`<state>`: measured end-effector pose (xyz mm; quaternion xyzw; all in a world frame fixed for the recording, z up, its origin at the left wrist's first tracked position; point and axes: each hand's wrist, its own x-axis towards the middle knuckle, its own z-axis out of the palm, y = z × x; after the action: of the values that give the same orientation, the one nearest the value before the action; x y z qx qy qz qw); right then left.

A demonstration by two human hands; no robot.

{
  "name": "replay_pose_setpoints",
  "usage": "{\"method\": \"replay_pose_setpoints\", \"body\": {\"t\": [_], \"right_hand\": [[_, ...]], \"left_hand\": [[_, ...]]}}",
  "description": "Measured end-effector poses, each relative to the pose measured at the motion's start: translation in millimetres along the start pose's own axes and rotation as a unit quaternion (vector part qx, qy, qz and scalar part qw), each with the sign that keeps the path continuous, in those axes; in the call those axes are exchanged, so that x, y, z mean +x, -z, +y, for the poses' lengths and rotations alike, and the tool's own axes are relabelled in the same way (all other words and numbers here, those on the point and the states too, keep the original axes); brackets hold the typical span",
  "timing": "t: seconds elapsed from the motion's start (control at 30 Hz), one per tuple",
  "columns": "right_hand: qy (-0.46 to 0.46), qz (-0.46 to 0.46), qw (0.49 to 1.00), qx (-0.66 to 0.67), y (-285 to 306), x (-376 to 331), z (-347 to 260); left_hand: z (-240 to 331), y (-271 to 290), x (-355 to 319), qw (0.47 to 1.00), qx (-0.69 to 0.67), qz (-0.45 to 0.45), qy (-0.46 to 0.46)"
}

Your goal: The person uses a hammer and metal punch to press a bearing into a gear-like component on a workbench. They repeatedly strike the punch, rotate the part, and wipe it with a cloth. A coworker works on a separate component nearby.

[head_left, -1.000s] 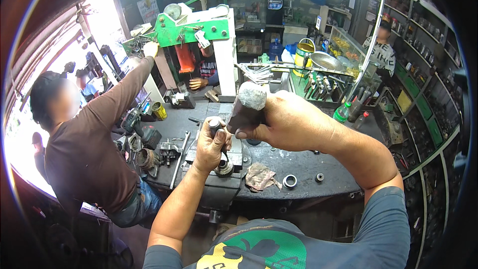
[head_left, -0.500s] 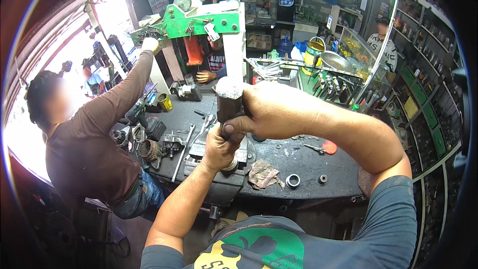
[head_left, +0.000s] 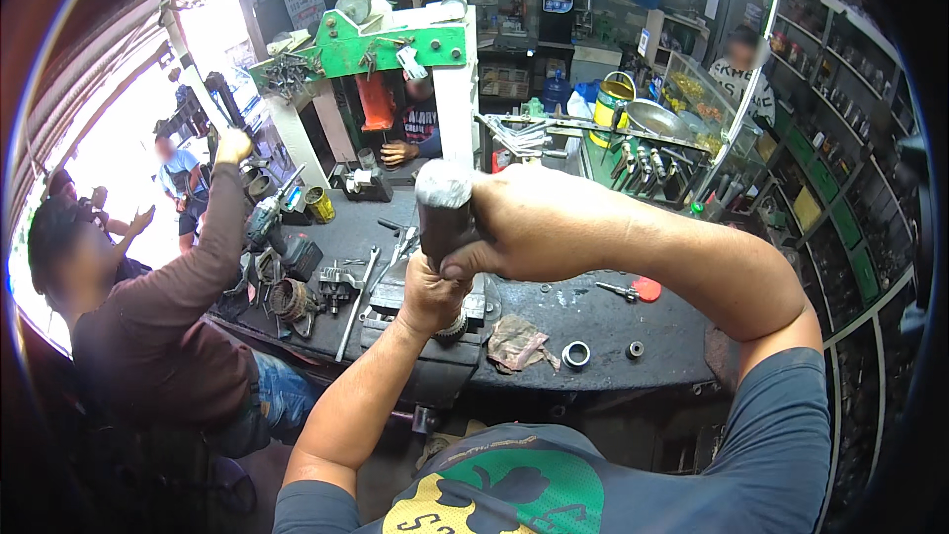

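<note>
Where the right hand [head_left: 502,222] closes: round the hammer [head_left: 442,225], fingers curled, thumb pressed to its side; handle hidden by the hand.
Left hand [head_left: 431,299]: curled, directly below the hammer; cannot tell what, if anything, it pinches, since the hammer head covers its fingers.
Hammer's lie: over the vise [head_left: 437,368], pale end uppermost, dark body running down toward the left hand; long axis of the head looks near upright, lower end unseen. Contact with the left hand: cannot tell.
Gear [head_left: 455,327]: at the vise, below the left hand and partly covered by it. Left hand nearer, right hand higher and farther off. Whether the vise clamps it: cannot tell.
In the way: left hand, between hammer and gear.
Right of vise: rag [head_left: 518,344] nearest, then ring [head_left: 575,355], then bushing [head_left: 635,349]; red disc [head_left: 647,289] farther back.
Left of vise: long bar [head_left: 357,305] near, lying front to back; geared part [head_left: 338,284] beyond it; drill [head_left: 265,225] farther out.
Far left of vise: co-worker [head_left: 168,336] in a brown top, arm raised, well apart.
Behind vise: press [head_left: 390,47], green beam; another person's hand [head_left: 399,152] near its base.
</note>
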<state>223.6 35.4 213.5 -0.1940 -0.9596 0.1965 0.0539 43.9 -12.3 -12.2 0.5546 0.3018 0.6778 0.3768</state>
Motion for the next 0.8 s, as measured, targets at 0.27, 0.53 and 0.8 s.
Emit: {"method": "replay_pose_setpoints", "body": {"t": [0.27, 0.53, 0.8], "right_hand": [[0.012, 0.077, 0.997, -0.004, 10.4, -26.4, 1.8], [0.027, 0.060, 0.994, 0.082, -9.0, -21.9, -2.0], [0.084, 0.072, 0.994, -0.014, -3.8, 6.4, -32.6]], "left_hand": [[46.0, 34.5, 6.0, 0.998, -0.028, 0.043, -0.032], [30.5, 46.9, -25.1, 0.998, -0.049, 0.036, -0.017], [22.8, 35.6, -31.9, 0.996, -0.032, 0.073, 0.030]]}}
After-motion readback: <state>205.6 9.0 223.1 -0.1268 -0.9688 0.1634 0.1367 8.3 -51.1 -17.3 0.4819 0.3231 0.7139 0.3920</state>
